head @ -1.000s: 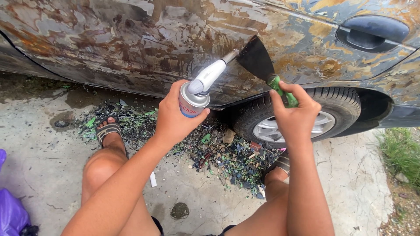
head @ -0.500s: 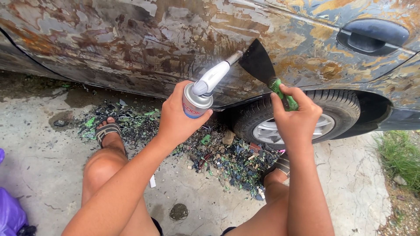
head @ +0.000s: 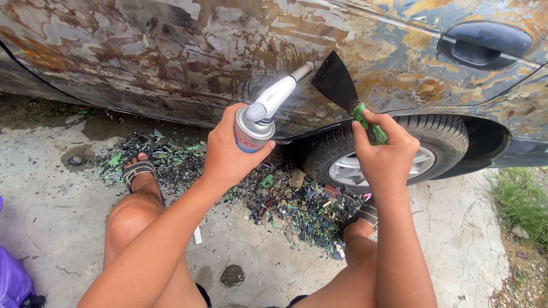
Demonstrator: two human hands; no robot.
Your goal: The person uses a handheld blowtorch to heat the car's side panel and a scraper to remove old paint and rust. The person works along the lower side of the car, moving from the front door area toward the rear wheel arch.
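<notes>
Hands: left hand grips torch | right hand grips scraper | chips below

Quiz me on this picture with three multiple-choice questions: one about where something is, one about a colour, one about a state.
1. Where does the torch nozzle point?
A. at the car door panel
B. at the tyre
C. at the ground

2. What colour is the scraper handle?
A. red
B. green
C. yellow

3. How is the paint on the panel?
A. glossy and whole
B. freshly masked
C. patchy and stripped

Answers: 1 A, the nozzle on the gas can in the left hand aims at the panel. 2 B, green shows above the right hand. 3 C, bare streaks cover it and paint flakes lie below.
</notes>
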